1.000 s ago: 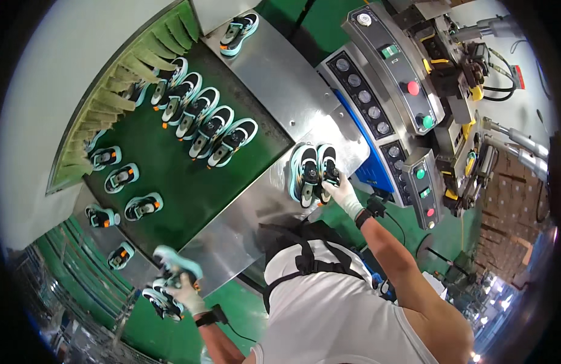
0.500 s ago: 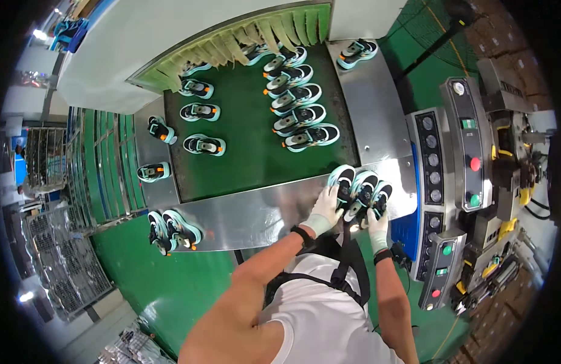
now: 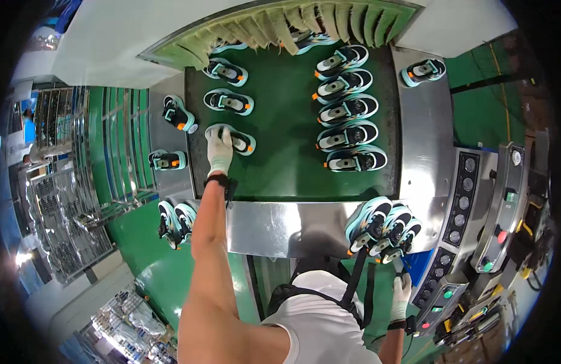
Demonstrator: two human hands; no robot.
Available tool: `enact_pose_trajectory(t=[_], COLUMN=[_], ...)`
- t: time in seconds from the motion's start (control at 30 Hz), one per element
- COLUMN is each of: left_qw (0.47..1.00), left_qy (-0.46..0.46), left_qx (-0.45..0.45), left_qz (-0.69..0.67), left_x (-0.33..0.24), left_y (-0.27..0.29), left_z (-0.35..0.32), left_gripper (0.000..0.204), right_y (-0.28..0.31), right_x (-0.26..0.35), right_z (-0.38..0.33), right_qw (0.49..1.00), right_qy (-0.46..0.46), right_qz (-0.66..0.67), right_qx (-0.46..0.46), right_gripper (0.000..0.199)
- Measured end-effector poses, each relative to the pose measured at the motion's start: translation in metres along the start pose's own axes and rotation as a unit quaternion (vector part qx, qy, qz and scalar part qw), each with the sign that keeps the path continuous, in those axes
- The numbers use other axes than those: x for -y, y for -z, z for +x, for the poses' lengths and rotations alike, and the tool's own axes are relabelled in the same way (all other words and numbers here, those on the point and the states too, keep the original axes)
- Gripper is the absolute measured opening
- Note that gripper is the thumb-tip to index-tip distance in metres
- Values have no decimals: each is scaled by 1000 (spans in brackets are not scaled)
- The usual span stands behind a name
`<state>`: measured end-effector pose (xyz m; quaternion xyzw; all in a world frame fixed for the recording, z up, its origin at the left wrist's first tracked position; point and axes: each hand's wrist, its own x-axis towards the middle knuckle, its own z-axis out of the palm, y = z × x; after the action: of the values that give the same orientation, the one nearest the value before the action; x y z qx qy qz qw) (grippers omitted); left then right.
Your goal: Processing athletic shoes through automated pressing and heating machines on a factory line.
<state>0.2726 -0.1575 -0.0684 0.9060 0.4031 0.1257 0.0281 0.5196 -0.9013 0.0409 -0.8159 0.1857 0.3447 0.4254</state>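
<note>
My left hand (image 3: pixel 219 151), in a white glove, reaches over the green conveyor belt (image 3: pixel 280 176). Its fingers close over the toe half of a black sneaker (image 3: pixel 241 143) with a mint sole and an orange heel tab; the glove hides part of the shoe. Behind that shoe, two more sneakers, one of them here (image 3: pixel 229 102), lie in the same column. My gloved right hand (image 3: pixel 401 296) hangs low beside the machine, fingers loosely apart, holding nothing visible. Three sneakers (image 3: pixel 370 223) stand side by side on the metal ledge (image 3: pixel 268 227) in front of me.
Several sneakers (image 3: pixel 347 109) form a column on the belt's right. Frayed curtain strips (image 3: pixel 280 27) hang over the far opening. Single shoes rest on the left side ledge (image 3: pixel 178 114) and right side ledge (image 3: pixel 424 71). A control panel (image 3: pixel 462 200) stands at right; a pair (image 3: pixel 176 221) sits front left.
My left hand has left the three sneakers on the front ledge and reached far left onto a belt sneaker. My right hand has let go of those shoes and dropped lower. The view has shifted.
</note>
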Motion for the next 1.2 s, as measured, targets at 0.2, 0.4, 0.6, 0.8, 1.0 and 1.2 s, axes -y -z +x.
enact_pose_trajectory(t=[0.2, 0.4, 0.6, 0.8, 1.0, 1.2], left_qw=[975, 941, 769, 539, 450, 485], left_qy=[149, -126, -525, -767, -693, -565], left_qx=[26, 70, 123, 130, 184, 412], left_qz=[-161, -305, -344, -321, -532, -525], left_x=[-81, -290, -539, -727, -875, -1022], left_y=[46, 156, 190, 256, 330, 258], left_z=[3, -12, -69, -156, -246, -329], left_gripper=[18, 17, 20, 29, 49, 49], right_y=[14, -32, -22, 104, 224, 271], right_x=[49, 155, 203, 124, 33, -56], right_z=[-15, -80, -122, -123, -195, -214], right_qw=[995, 979, 973, 921, 770, 659], right_qy=[-22, 148, 221, 283, 252, 224], right_qz=[-84, 103, 10, 134, 554, 646], right_qx=[40, 98, 66, -232, -190, -313], right_gripper=[65, 57, 72, 60, 45, 42])
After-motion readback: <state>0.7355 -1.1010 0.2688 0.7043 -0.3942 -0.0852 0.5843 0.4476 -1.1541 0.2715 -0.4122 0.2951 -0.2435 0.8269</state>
